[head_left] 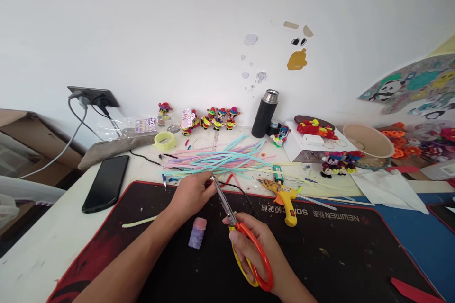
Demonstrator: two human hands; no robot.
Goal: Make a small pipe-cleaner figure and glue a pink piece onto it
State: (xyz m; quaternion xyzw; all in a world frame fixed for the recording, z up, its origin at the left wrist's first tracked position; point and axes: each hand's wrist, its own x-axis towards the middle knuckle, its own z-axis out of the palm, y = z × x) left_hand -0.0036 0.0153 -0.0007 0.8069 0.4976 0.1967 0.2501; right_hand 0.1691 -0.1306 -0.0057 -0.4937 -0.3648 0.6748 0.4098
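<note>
Right hand (268,236) curled round scissors (232,218), long axis slanting forward-left; tips beside left hand (194,192), grip unclear.

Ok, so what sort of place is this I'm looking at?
Most likely a small craft workspace: a heap of what look like pastel pipe cleaners, a yellow glue gun and several small, colourful figurines point that way.
</note>
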